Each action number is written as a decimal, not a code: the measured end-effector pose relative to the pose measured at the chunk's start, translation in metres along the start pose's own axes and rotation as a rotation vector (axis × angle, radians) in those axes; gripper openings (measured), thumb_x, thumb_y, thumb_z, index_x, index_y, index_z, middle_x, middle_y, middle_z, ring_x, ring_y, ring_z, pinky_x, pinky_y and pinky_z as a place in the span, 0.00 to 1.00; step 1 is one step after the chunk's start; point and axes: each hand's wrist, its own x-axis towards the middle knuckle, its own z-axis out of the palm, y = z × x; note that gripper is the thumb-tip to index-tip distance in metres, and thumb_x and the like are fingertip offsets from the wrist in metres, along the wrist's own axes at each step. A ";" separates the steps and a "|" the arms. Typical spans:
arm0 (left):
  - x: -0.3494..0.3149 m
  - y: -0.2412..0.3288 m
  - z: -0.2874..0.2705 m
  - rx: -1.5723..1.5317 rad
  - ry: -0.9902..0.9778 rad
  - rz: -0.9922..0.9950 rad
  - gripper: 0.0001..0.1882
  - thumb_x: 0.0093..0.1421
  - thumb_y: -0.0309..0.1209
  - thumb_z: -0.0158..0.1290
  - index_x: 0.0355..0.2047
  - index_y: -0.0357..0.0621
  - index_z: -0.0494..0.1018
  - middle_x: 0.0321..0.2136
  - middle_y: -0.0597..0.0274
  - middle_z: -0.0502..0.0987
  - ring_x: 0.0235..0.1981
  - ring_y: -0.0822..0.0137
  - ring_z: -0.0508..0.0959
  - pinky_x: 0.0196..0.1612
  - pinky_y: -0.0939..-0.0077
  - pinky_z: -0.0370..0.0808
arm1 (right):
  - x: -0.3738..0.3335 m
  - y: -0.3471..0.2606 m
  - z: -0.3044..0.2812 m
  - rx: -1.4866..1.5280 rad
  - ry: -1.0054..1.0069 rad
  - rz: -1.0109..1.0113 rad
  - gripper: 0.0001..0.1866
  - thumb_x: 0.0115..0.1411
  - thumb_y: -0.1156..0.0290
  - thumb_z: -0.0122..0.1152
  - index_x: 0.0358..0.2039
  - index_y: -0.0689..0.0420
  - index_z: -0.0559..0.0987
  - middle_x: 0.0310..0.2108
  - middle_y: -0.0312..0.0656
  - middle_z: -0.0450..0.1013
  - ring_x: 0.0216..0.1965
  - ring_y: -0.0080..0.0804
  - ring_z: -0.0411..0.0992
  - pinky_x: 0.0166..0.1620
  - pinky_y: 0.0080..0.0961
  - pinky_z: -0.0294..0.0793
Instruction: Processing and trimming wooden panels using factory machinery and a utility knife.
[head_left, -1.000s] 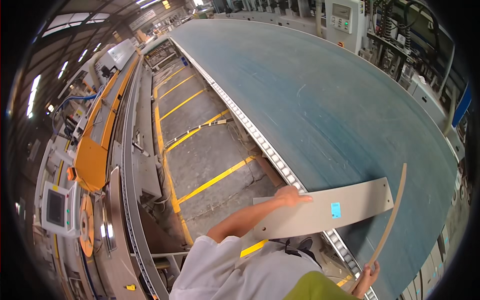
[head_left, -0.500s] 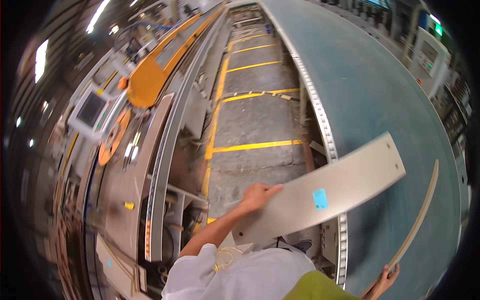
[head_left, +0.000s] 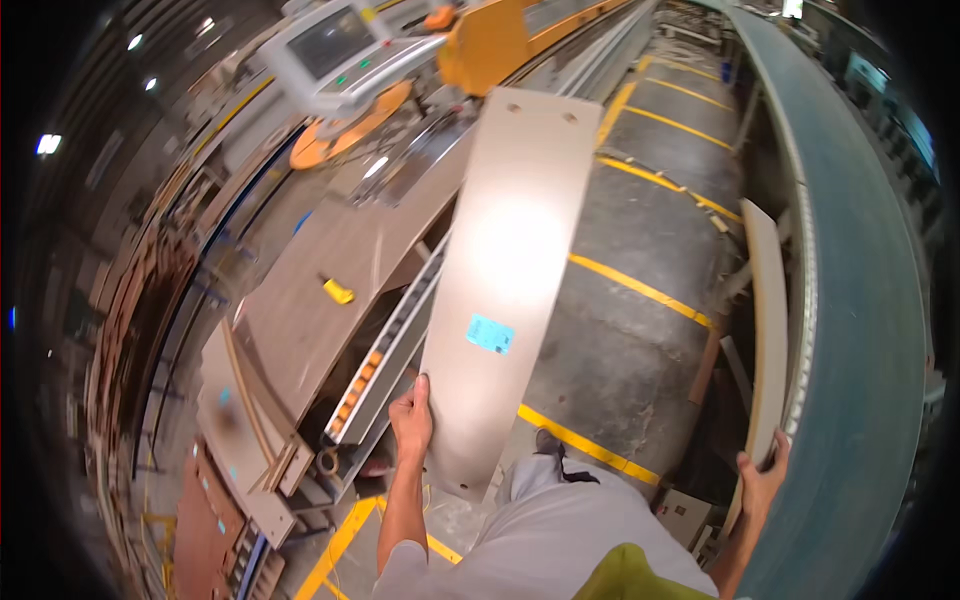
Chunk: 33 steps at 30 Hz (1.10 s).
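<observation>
A long beige board [head_left: 500,240] with a blue label [head_left: 490,334] and small holes near its ends is held up in front of me. My left hand [head_left: 410,420] is closed on its left edge near the lower end, thumb on its face. On the other side, my right hand [head_left: 763,470] grips a second long panel [head_left: 768,310] near its lower end. That panel is tilted almost edge-on beside the green conveyor [head_left: 860,300], so little of its face shows.
At left is a brown worktable [head_left: 330,250] with a yellow-handled tool [head_left: 338,291]. Stacked panels [head_left: 245,440] lie nearer. Beyond stand a control console [head_left: 335,55] and an orange machine [head_left: 490,45]. A roller rail [head_left: 370,385] runs beside the yellow-striped floor [head_left: 630,380].
My view has turned left. The labelled board has swung from over the conveyor toward the left worktable side, now nearly upright in view. The second panel has come off the conveyor to its near edge.
</observation>
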 end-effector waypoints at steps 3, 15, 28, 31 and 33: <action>0.009 -0.012 -0.035 -0.087 0.202 -0.027 0.29 0.69 0.48 0.53 0.33 0.26 0.81 0.25 0.61 0.81 0.29 0.75 0.73 0.35 0.73 0.72 | 0.038 -0.049 0.086 -0.040 -0.308 0.018 0.49 0.36 0.61 0.77 0.61 0.61 0.68 0.54 0.51 0.71 0.58 0.42 0.68 0.62 0.35 0.64; -0.025 -0.016 -0.089 -0.339 0.855 -0.314 0.35 0.67 0.58 0.52 0.42 0.29 0.79 0.37 0.60 0.82 0.36 0.71 0.77 0.41 0.75 0.74 | 0.103 -0.210 0.437 -0.141 -0.953 -1.044 0.51 0.28 0.54 0.79 0.55 0.56 0.69 0.54 0.56 0.63 0.56 0.59 0.61 0.60 0.52 0.58; -0.009 0.033 -0.005 -0.507 1.368 -0.570 0.40 0.65 0.61 0.52 0.52 0.29 0.75 0.45 0.54 0.81 0.43 0.63 0.79 0.48 0.69 0.75 | 0.110 -0.313 0.645 0.043 -1.357 -1.458 0.52 0.26 0.53 0.80 0.55 0.56 0.68 0.52 0.56 0.62 0.53 0.55 0.61 0.57 0.49 0.59; -0.012 0.046 0.001 -0.464 1.443 -0.513 0.40 0.66 0.61 0.52 0.51 0.27 0.75 0.45 0.52 0.80 0.43 0.62 0.79 0.48 0.68 0.75 | 0.063 -0.312 0.654 0.021 -1.435 -1.425 0.53 0.26 0.50 0.80 0.54 0.58 0.68 0.50 0.57 0.62 0.51 0.54 0.62 0.54 0.48 0.59; -0.012 0.054 -0.001 -0.466 1.459 -0.519 0.40 0.66 0.60 0.52 0.50 0.25 0.74 0.45 0.51 0.80 0.43 0.62 0.79 0.48 0.68 0.75 | 0.024 -0.308 0.651 -0.029 -1.458 -1.376 0.53 0.26 0.46 0.81 0.52 0.59 0.68 0.49 0.58 0.62 0.51 0.54 0.61 0.54 0.48 0.58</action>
